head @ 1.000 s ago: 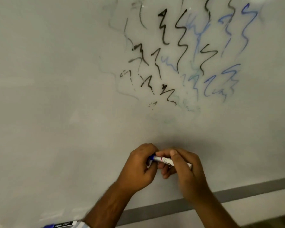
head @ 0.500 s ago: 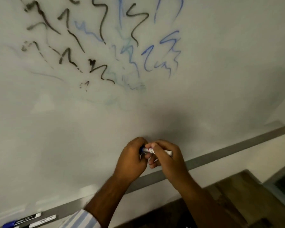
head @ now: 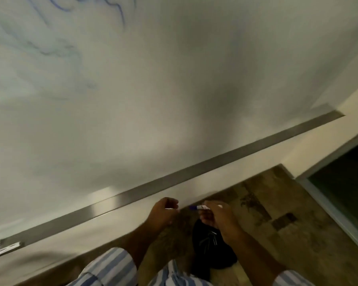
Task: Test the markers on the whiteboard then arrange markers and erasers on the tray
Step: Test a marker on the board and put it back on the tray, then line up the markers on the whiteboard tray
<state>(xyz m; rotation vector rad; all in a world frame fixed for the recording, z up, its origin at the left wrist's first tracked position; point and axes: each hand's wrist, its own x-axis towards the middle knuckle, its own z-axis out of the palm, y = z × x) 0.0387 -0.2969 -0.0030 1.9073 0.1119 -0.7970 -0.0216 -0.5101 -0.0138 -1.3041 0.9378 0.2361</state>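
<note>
Both hands are now down below the whiteboard [head: 174, 79], in front of the wall strip under the tray [head: 215, 159], w/ the floor [head: 287, 213] behind them. Right hand [head: 217, 218] pinches the marker [head: 201, 207] betw. thumb and fingers; it lies roughly level, blue end pointing left toward the left hand [head: 163, 211], whose fingers are curled. I think there's a sliver of white pinched in the left, maybe a cap, but it's too blurred to call. Big change vs. half a sec ago: the hands were together on the marker, left wrapped over the blue end; now they're apart w/ a clear gap, and the blue end shows bare of the left hand. My view has also swung down and right: the squiggles [head: 120, 9] that filled the upper board are now only a few blue strokes at the top edge, and the tray runs diagonally across the middle. Far left on the tray sit other markers [head: 2, 247], well apart from the hands. My read: this marker has just been closed up or pulled open, can't tell which from the blur. Since the hands dropped away from the writing area, I'd guess testing of this one is done and it's headed for the tray. Nothing placed from this hand yet; no eraser in view.
</note>
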